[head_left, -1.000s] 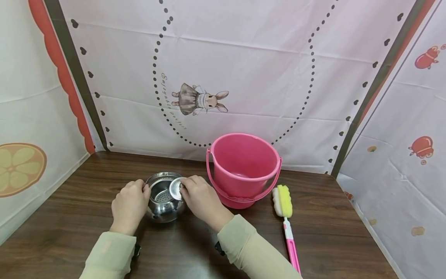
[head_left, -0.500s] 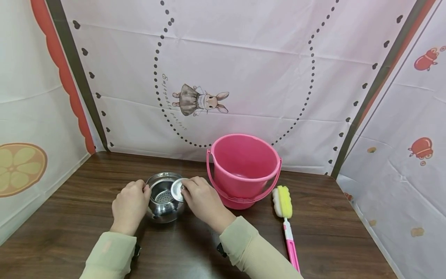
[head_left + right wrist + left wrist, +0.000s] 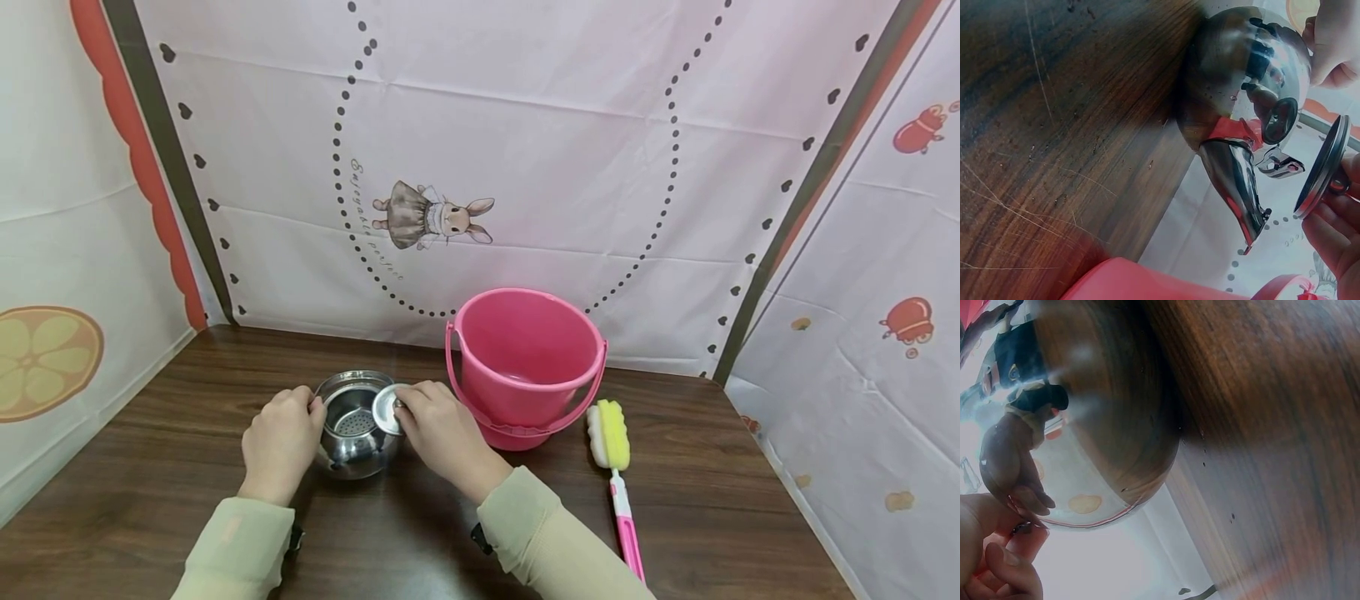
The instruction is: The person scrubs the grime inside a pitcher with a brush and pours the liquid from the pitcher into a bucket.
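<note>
A shiny steel teapot stands uncovered on the brown table, a perforated strainer showing inside its mouth. My left hand pinches the pot's left side near the rim; in the left wrist view, thumb and finger close on a small metal part there, mostly hidden. With my right hand I hold the round lid tilted beside the mouth, on its right. The right wrist view shows the lid's knob between my fingers, and the pot's spout pointing toward the bucket side.
Right of the pot stands a pink bucket with its handle hanging down in front. Farther right lies a sponge brush with a yellow-and-white head and a pink-and-white handle. Printed cloth walls in the table's back and sides.
The lid has shifted a little to the right with my right hand, away from the pot's mouth. My left hand and the teapot hold their place.
</note>
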### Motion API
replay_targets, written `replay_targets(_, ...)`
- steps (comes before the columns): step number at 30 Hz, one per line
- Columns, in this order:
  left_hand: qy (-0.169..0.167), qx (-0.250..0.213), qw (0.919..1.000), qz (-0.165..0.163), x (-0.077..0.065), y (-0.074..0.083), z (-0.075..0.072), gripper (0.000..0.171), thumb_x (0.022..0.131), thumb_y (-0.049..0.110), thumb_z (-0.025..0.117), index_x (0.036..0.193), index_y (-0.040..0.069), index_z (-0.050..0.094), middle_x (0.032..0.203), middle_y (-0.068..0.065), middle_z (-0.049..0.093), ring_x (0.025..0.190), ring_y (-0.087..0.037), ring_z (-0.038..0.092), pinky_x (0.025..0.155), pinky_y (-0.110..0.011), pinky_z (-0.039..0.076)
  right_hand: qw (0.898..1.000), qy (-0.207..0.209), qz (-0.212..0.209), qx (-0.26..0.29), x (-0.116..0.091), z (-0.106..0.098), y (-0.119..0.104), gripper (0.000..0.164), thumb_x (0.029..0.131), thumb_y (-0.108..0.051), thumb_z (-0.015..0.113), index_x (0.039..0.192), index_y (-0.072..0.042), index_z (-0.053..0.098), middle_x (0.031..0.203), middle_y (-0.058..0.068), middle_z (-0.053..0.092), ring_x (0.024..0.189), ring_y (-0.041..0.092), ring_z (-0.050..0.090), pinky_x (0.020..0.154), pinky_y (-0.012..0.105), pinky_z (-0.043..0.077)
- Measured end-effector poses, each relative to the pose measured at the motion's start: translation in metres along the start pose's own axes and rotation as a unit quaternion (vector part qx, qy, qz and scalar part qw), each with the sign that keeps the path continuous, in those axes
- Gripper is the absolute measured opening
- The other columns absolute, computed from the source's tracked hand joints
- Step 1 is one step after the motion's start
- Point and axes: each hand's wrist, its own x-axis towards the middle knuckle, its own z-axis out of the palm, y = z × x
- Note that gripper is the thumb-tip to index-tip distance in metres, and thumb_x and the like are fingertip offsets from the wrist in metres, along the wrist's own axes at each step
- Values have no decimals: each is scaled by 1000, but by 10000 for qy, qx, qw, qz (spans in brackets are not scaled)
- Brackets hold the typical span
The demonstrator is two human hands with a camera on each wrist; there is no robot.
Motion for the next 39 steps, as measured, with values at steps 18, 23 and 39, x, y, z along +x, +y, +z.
replay_targets(18,13,-26,10000,-39,0,-1,1,16,86,9,57,77,-3,61,66,-17,57,50,-40,54,42,-50,39,9999,22,58,115,-5,-2,3,30,90,-20,63,118,-9,64,103,0,67,94,12,60,82,21,51)
replay_targets(23,26,-35,10000,-44,0,-1,1,16,86,9,57,76,-2,61,66,-16,56,49,-39,54,41,-50,38,10000,1,63,48,-6,-3,3,30,90,-21,64,117,-9,64,101,0,67,93,11,61,82,20,50)
replay_targets(39,12,-44,10000,-30,0,-1,1,16,86,10,57,76,-3,61,66,-16,56,50,-39,55,41,-49,38,10000,10,11,68,-12,-3,5,29,89,-20,65,116,-9,65,100,0,67,91,11,62,80,20,51)
